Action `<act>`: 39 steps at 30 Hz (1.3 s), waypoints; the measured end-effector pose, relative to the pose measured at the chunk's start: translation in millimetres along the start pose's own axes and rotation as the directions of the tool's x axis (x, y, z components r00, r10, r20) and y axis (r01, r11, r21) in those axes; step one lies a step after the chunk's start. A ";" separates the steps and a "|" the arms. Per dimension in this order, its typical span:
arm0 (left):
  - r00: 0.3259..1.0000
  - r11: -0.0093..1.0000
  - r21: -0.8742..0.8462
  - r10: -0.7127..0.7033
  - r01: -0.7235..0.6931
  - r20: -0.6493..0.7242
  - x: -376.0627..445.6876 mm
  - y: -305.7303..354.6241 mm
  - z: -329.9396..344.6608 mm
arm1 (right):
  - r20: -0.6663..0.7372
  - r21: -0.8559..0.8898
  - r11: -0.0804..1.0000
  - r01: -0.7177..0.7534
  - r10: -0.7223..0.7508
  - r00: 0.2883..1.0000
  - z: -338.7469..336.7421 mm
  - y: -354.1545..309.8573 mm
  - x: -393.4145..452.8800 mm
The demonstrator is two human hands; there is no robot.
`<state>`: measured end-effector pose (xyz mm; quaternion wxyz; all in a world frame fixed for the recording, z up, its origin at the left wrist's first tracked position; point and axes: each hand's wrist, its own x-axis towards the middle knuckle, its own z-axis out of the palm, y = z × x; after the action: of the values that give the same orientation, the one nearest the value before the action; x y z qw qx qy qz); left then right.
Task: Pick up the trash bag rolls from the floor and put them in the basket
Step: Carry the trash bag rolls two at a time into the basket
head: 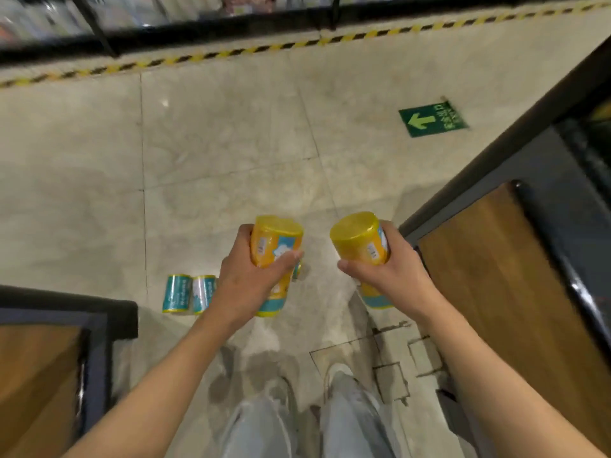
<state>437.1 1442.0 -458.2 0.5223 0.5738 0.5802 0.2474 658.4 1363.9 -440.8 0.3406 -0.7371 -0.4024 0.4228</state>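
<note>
My left hand (pixel 246 285) grips a yellow trash bag roll pack (pixel 274 246) with a teal band, held upright above the floor. My right hand (pixel 393 272) grips a second yellow roll pack (pixel 358 238), its round end tilted toward the camera. Two teal and white roll packs (pixel 190 294) lie side by side on the floor tiles just left of my left hand. Another small piece of a roll (pixel 297 271) peeks out behind my left hand's fingers. No basket is visible in this view.
A wood-topped counter with a dark rim (pixel 515 279) stands at the right, and another (pixel 49 358) at the lower left. Black shelving (pixel 198 24) runs along the far side behind yellow-black floor tape. A green arrow sign (pixel 433 119) is stuck on the floor. My feet (pixel 307 388) stand below.
</note>
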 end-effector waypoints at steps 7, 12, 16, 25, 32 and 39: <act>0.999 0.926 -0.377 0.007 0.006 0.033 -114.8 227.3 -79.0 | -0.204 0.506 0.863 -0.003 0.123 0.971 -82.1 -197.9 -154.9; 0.950 0.912 -0.409 0.164 -0.043 0.266 -183.1 321.4 -112.1 | -0.358 0.631 0.770 0.091 0.185 0.915 -113.0 -261.9 -265.0; 0.827 0.916 -0.397 0.262 -0.051 0.497 -243.5 370.4 -107.0 | -0.512 0.644 0.740 0.192 0.232 0.827 -126.3 -277.8 -358.9; 0.309 0.917 -0.352 0.396 -0.190 0.865 -442.4 410.3 -13.6 | -0.799 0.583 0.713 0.390 0.416 0.433 -132.6 -245.8 -609.2; -0.058 0.947 -0.268 0.262 -0.174 0.963 -672.2 364.5 43.1 | -0.844 0.486 0.753 0.443 0.537 0.014 -86.4 -195.0 -841.9; -0.354 0.966 -0.195 0.125 -0.169 0.927 -885.1 300.9 62.5 | -0.750 0.404 0.806 0.433 0.563 -0.348 -23.9 -165.2 -1033.0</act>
<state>434.5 670.2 73.0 0.7283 0.6094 -0.1656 -0.2660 300.3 523.1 68.7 0.6896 -0.6254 0.2625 -0.2537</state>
